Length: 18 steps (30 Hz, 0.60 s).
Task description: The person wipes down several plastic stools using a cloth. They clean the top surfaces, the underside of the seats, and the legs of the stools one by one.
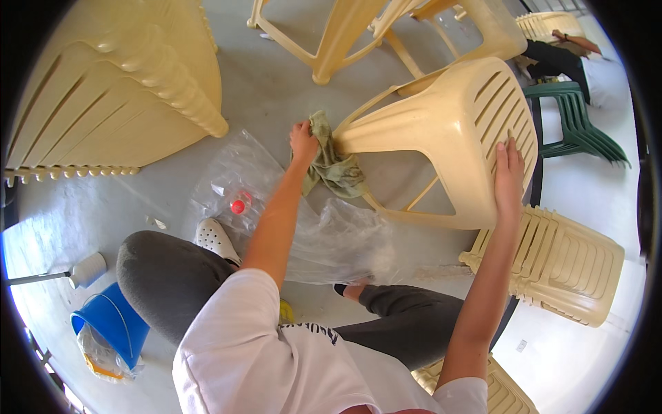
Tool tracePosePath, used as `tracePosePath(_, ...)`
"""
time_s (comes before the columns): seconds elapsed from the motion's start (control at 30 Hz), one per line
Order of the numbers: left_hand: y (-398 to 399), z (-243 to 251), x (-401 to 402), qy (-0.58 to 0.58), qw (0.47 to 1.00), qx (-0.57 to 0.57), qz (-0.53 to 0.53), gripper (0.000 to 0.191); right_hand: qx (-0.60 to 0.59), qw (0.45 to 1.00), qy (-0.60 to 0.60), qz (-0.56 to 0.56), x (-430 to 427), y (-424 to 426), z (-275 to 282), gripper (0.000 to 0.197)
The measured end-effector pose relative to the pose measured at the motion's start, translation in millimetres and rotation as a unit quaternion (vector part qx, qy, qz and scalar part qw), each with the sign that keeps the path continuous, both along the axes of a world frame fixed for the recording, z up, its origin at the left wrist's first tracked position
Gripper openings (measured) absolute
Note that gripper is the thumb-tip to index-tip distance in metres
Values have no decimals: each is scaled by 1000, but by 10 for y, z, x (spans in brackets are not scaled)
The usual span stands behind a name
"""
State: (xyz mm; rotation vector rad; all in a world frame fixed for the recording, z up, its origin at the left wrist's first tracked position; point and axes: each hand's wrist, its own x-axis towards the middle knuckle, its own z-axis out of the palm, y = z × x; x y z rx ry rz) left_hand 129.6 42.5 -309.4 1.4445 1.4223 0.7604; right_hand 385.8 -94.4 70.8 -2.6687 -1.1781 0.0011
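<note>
A beige plastic stool lies tipped before me, its slotted seat facing right. My left hand grips a damp-looking green cloth, which is bunched against one leg of the stool. My right hand is laid along the slotted seat, holding it near the edge, with its thumb out of sight. Beneath my left forearm, a clear plastic sheet or bag is spread on the grey floor. A clear bottle with a red cap lies at the plastic.
Nested beige stools stand at left, and another stack at right. Further stools are ahead. Stacked green plastic stools or chairs and a seated person are upper right. A blue bucket sits lower left.
</note>
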Motion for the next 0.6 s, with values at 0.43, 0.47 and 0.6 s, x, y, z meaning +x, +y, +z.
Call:
tracePosePath(0.43,-64,2153,-1179,-277,922,-67,-263,39,-73,972,106,198,399,-536,272,62)
tracePosePath(0.47,-200,2293,-1083,-152,958,-20,-243,40,-44,974,33,220,392,-666,193,62)
tracePosePath(0.6,-396,2893,-637,143,942,46,-301,46,24,987,-23,159,161,-684,91,59)
